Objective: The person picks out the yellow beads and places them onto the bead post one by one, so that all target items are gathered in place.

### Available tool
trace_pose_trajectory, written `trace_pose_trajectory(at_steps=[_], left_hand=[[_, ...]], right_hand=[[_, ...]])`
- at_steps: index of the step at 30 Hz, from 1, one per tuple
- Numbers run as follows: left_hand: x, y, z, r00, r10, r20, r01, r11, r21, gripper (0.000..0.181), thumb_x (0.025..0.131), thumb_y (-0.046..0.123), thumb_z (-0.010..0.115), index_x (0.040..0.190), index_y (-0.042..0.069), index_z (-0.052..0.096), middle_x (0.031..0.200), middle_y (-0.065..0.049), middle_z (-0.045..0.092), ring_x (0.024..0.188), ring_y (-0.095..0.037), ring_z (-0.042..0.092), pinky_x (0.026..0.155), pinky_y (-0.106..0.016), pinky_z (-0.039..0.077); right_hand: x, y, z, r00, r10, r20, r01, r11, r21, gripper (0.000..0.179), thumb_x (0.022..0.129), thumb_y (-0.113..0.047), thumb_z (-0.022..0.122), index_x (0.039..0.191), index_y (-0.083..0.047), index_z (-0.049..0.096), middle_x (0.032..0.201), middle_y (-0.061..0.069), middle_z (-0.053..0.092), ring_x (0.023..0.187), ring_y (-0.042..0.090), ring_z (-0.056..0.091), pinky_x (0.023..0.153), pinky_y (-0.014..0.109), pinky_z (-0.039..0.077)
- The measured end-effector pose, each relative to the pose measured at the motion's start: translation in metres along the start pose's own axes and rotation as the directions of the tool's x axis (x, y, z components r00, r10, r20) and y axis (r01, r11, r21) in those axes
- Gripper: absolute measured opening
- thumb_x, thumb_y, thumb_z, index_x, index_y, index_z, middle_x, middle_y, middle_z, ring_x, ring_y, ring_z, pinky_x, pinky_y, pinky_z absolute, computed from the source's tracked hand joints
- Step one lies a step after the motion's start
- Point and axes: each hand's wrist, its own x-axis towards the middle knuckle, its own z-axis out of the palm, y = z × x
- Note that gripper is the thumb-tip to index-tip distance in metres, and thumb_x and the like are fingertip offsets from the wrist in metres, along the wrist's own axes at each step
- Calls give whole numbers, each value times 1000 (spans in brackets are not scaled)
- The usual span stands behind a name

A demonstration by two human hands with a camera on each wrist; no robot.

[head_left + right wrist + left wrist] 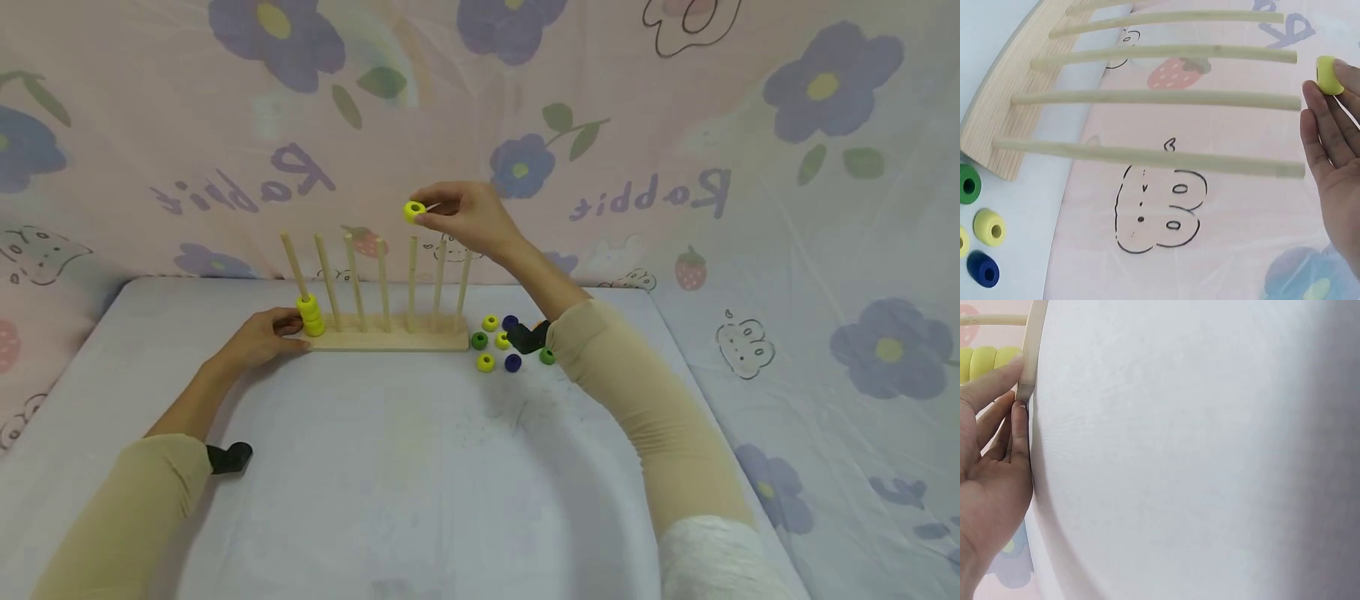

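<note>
My right hand [474,218] pinches a yellow bead [410,217] with a hole, between thumb and fingertips, up above the peg tops. In the right wrist view that bead [1329,76] is beside the free ends of the pegs. A wooden stand [390,340] has several upright pegs in a row. On its leftmost peg sits a short stack of yellow beads [311,318]; the other pegs are bare. My left hand [258,340] grips the left end of the stand's base, with the thumb along the front and the fingers behind, close by the stack.
Loose beads lie right of the stand: yellow [485,362], green [478,341] and dark blue [513,362], some partly hidden by the right arm. A white cloth covers the table [405,467]. A patterned curtain [630,125] hangs close behind the stand.
</note>
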Motion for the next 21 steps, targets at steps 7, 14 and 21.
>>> trace_pose_trajectory(at_steps=[7,14,21], left_hand=[[1,-1,0,1000,0,-3,0,1000,-2,81,90,17,75,148,-14,29,145,-33,42,134,-44,43,114,-52,34],[0,-3,-2,1000,2,-12,-2,1000,8,80,90,18,75,148,-13,30,145,-33,43,133,-44,43,113,-53,34],[0,-5,-1,999,30,-15,-30,1000,-1,79,89,16,76,147,-13,32,145,-32,44,133,-43,45,113,-51,36]], right_hand=[[12,-3,14,1000,-22,13,21,999,25,24,88,-16,77,112,-9,75,105,1,75,86,10,72,81,25,58],[23,-10,27,998,-32,45,31,999,8,27,89,-17,77,115,-8,74,106,2,74,87,9,71,80,23,57],[32,-17,42,997,-13,74,10,999,39,28,88,-15,78,115,-8,74,108,4,73,88,11,71,80,23,57]])
